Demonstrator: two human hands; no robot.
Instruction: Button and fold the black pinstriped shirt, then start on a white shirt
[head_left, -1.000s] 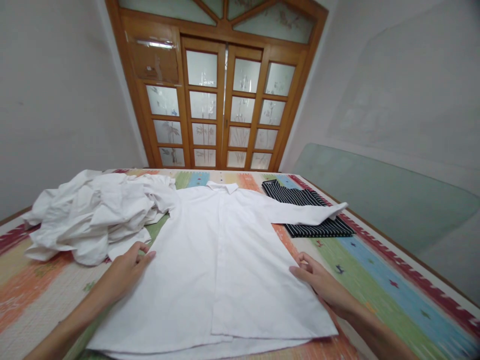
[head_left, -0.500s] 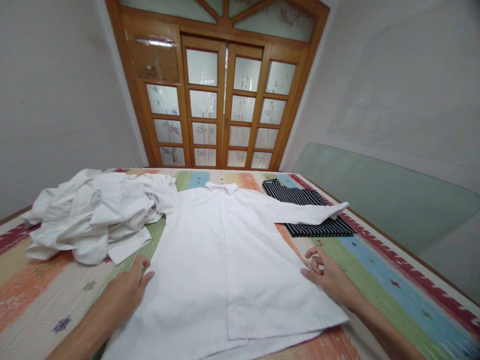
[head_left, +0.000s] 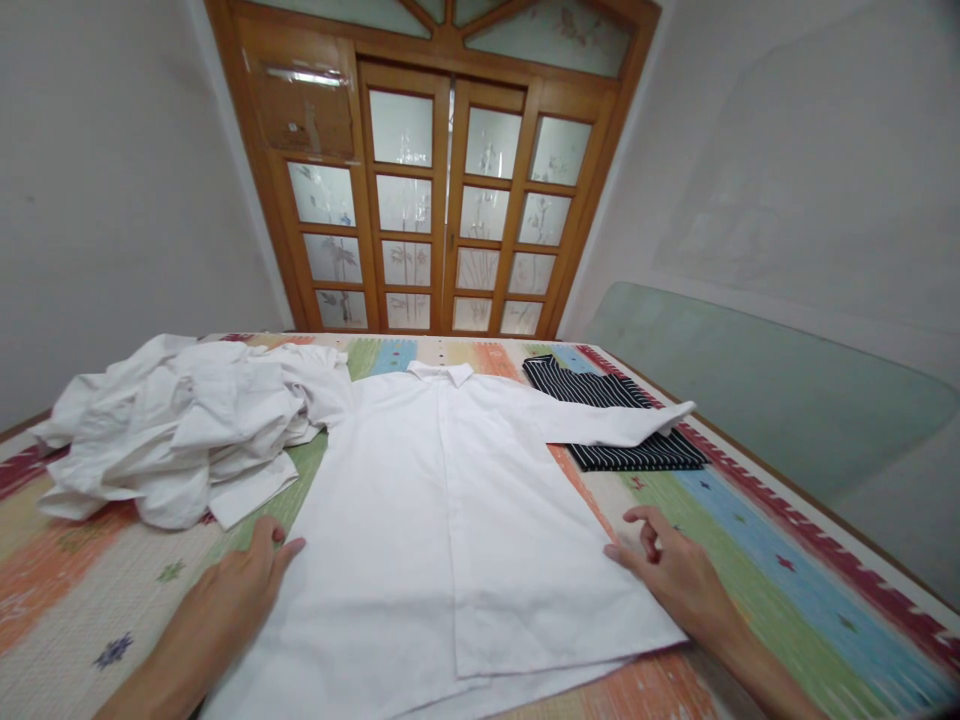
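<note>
A white long-sleeved shirt (head_left: 390, 510) lies spread flat, front side up, its collar at the far end and its hem towards me. One sleeve stretches to the right over a folded black-and-white striped garment (head_left: 615, 400). At the shirt's left side edge is my left hand (head_left: 236, 585), thumb and forefinger apart, the other fingers partly hidden. My right hand (head_left: 679, 570) is at the opposite side edge, thumb tip by the cloth and the forefinger bent and raised away from it. Both hands look open, with no cloth visibly pinched.
A crumpled heap of white clothes (head_left: 195, 430) lies to the left, touching the shirt's shoulder side. Under everything is a colourful striped bed cover (head_left: 750, 520). Behind stand wooden doors with glass panes (head_left: 442, 210); a pale green panel (head_left: 750, 370) lines the right wall.
My right hand has shifted slightly outward, its forefinger lifting further from the thumb. My left hand has moved only slightly. The shirt lies almost as before.
</note>
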